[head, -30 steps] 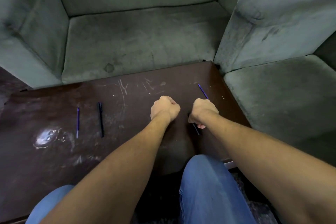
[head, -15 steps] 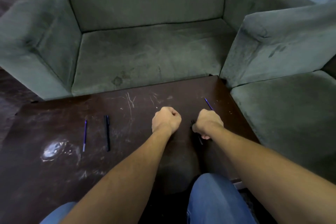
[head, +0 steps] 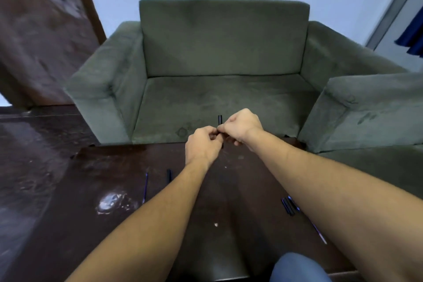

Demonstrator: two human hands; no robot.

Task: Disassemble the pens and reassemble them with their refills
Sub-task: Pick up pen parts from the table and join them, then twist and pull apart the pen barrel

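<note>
The right hand (head: 242, 128) is curled round a black pen (head: 220, 119), its fingertips pinching the barrel just below the short end that sticks up past the knuckles. The left hand (head: 202, 144) meets it from below and to the left, fingers also curled in a pinch on the lower stretch of the same pen, so the two hands touch with no gap between them. The pen is held up off the tabletop (head: 240, 190), its long axis running roughly upright in the head view, one end above the right hand and a dark tip showing beneath both.

Judging by that, the pull or twist has to run along this upright line, with the hands parting up and down rather than sideways.

Out on the tabletop lie other parts: a blue refill (head: 145, 188) and a black barrel (head: 169, 175) to the left, well apart from the hands, and a cluster of black pen pieces (head: 288, 206) beside the right forearm.
</note>
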